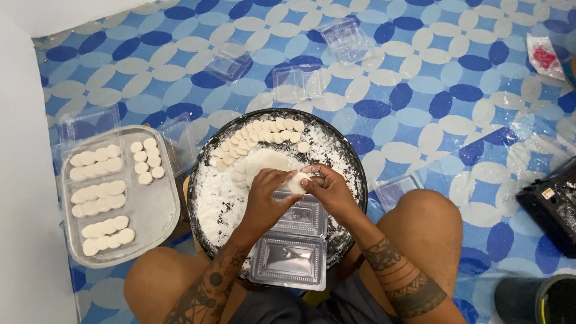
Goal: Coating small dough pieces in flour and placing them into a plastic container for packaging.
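Hands (267, 195) (327, 189) meet, each grip pinching white dough disc (296, 182) over floured tray (348, 153).

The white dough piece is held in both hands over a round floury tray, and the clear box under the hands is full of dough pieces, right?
Not quite. The head view shows the clear box is empty. Both hands, left hand and right hand, do hold the white dough piece over the round floury tray.

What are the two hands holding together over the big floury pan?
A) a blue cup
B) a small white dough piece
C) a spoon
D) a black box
B: the left hand and right hand pinch a small white dough piece between their fingers, above the round dark pan dusted with flour.
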